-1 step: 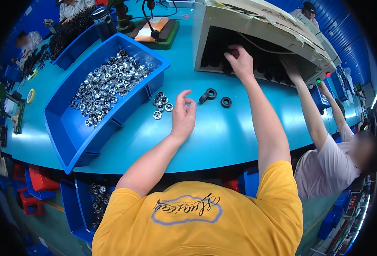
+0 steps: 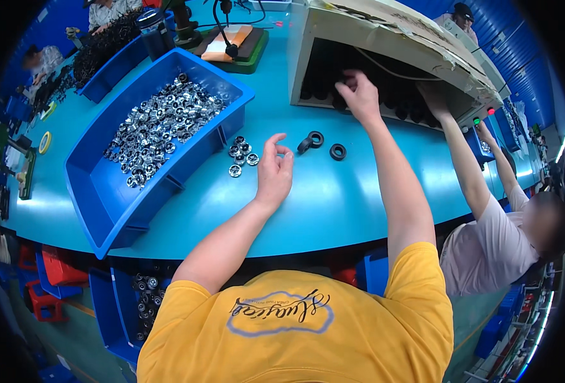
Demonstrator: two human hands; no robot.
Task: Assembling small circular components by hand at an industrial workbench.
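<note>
Nearest, a yellow shirt [image 2: 295,325] filling the lower edge, both bare forearms rising from it over the teal table [image 2: 333,204]. Below the table edge at left, a blue crate [image 2: 113,306] of dark round parts. On the tabletop, the left hand [image 2: 274,169] resting on its heel, fingers loosely curled and part open, holding nothing, thumb and forefinger tips near each other but apart. Just left of that hand, a small cluster of silver metal fittings [image 2: 241,153] lying loose on the table, near the fingertips yet not touched. Just right of the fingers, black rubber rings [image 2: 317,142]: two touching side by side, a third slightly apart to the right. Further left, a large blue bin [image 2: 97,191] set at a slant, heaped with shiny metal fittings of the same kind. Beyond the rings, the right hand [image 2: 358,96] stretched up to the dark mouth of a cardboard box [image 2: 384,25] lying on its side, fingers bent at the opening among dark round shapes; whether anything is pinched there cannot be told. To the right, another person in a pale shirt [image 2: 487,249], reaching an arm into the same box. Farthest back, a green-edged tray [image 2: 257,54] with an orange block, a dark cup beside it, a second blue bin [image 2: 113,70] full of black parts, and more people at the far left end.
</note>
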